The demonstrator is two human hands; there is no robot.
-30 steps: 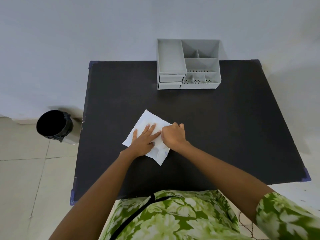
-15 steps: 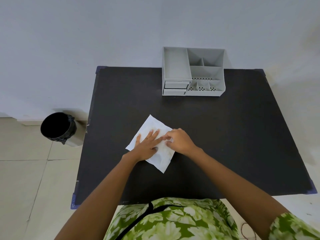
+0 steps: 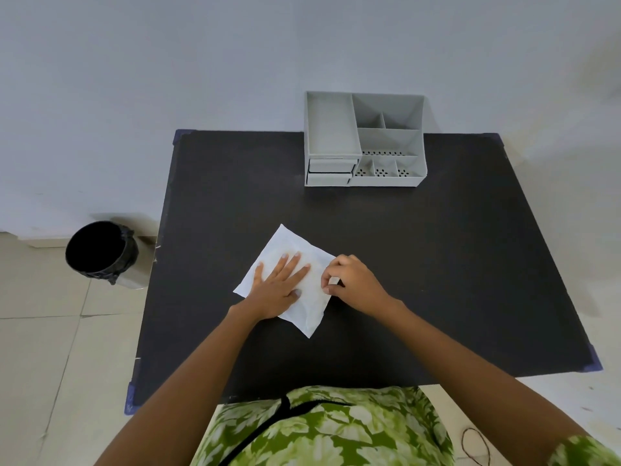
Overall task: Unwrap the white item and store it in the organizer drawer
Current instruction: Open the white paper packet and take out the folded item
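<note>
A flat white wrapped item point(image 3: 287, 245) lies on the black table point(image 3: 437, 264), a little left of its middle. My left hand point(image 3: 279, 285) rests flat on the item with fingers spread. My right hand point(image 3: 353, 280) is at the item's right edge, and its fingertips pinch a small white flap of the wrapper. The grey organizer point(image 3: 364, 139) stands at the table's far edge, with two shut drawers point(image 3: 331, 172) stacked at its front left.
A black-lined waste bin point(image 3: 100, 252) stands on the tiled floor to the left of the table. The wall runs right behind the organizer. A thin dark cord point(image 3: 475, 447) lies on the floor at the lower right.
My right hand has shifted a little to the right and now pinches a flap at the item's right edge. My left hand stays flat on it. The camera's view has tilted down.
</note>
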